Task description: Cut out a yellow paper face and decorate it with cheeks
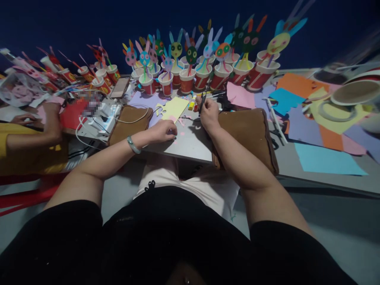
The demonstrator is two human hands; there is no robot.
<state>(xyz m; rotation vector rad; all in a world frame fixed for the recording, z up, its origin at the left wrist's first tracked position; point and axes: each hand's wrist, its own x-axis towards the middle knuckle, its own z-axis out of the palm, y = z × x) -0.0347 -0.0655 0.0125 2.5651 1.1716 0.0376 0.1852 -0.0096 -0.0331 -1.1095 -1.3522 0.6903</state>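
My left hand (165, 131), below a bracelet-wearing wrist, is low over the near part of the white table (190, 147). Its fingers are curled together; whatever they may hold is too small to make out. Just beyond it lies a yellow paper sheet (175, 109) with cut edges, beside small pink scraps (178, 120). My right hand (209, 113) is closed around dark scissors (203, 101), raised near the inner edge of a brown cushion (242, 132). A small yellow object (191, 105) lies left of the scissors.
Paper cups (187, 81) with rabbit-like paper figures line the back. Coloured sheets (305, 118) and a tape roll (335, 112) lie right. Left are another cushion (130, 120), a power strip with cables (111, 114), a phone (120, 87) and another person's arm (35, 138).
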